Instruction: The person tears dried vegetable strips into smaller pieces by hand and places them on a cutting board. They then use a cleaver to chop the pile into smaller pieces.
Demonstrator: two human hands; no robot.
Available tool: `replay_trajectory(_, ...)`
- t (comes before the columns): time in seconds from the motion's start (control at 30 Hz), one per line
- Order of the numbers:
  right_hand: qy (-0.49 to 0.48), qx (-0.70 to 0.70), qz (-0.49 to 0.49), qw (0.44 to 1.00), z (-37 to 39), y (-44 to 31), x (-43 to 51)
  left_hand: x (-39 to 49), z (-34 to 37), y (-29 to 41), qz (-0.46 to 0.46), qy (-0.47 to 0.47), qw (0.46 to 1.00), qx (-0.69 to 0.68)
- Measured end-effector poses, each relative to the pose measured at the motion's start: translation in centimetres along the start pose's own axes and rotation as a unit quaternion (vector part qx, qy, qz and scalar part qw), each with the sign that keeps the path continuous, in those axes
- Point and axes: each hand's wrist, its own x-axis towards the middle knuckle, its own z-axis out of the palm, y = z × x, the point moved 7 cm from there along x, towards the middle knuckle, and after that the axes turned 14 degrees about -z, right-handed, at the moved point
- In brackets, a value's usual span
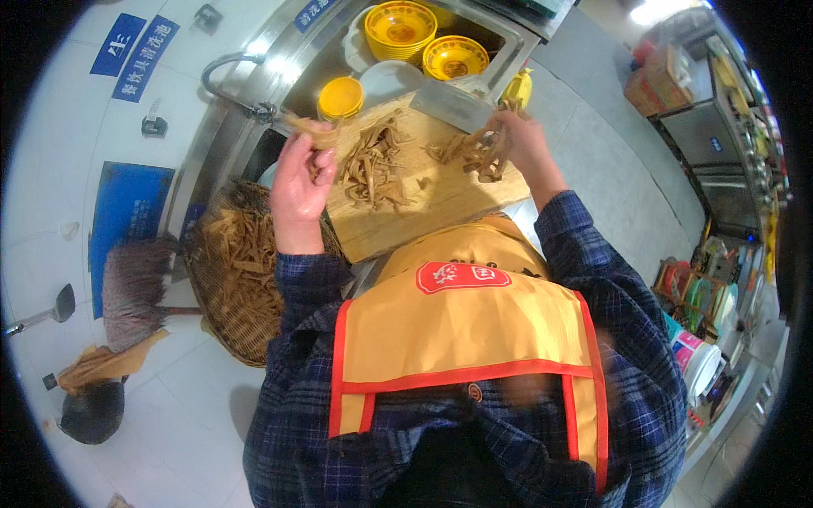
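My left hand (pixel 298 184) is raised over the left edge of a wooden cutting board (pixel 438 213), pinching a blurred brown strip of food (pixel 321 134). At the right side of the board, my right hand (pixel 522 141) grips a bunch of brown, leathery strips (pixel 492 155), which may be dried bamboo shoots. Between the hands lies a loose pile of similar strips (pixel 375 171). A cleaver's broad blade (pixel 451 108) rests along the far edge of the board; its handle cannot be made out beside my right hand.
Left of the board, a wicker basket (pixel 244 336) holds many brown strips. Beyond are a metal sink (pixel 305 95) with a curved faucet (pixel 222 60), stacked yellow bowls (pixel 400 28) and a white plate (pixel 390 77). A broom (pixel 133 292) hangs at left. Shelving (pixel 724 146) stands far right.
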Motion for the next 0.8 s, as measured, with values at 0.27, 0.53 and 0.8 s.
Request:
replay_trajectory(0.27,-0.193,-0.060,-0.003,0.979,9.4,-5.0,-5.0,3.5,1.5,-6.3,-0.075,-0.019,0.980,0.182)
replay_trajectory(0.53,-0.260,-0.176,-0.071,0.947,12.6,-7.1,-7.9,3.8,5.5,-7.6,-0.100,-0.010,0.955,0.278)
replay_trajectory(0.8,-0.286,-0.217,-0.043,0.932,12.6,-6.9,-8.4,3.7,5.5,-8.0,-0.101,-0.007,0.956,0.276)
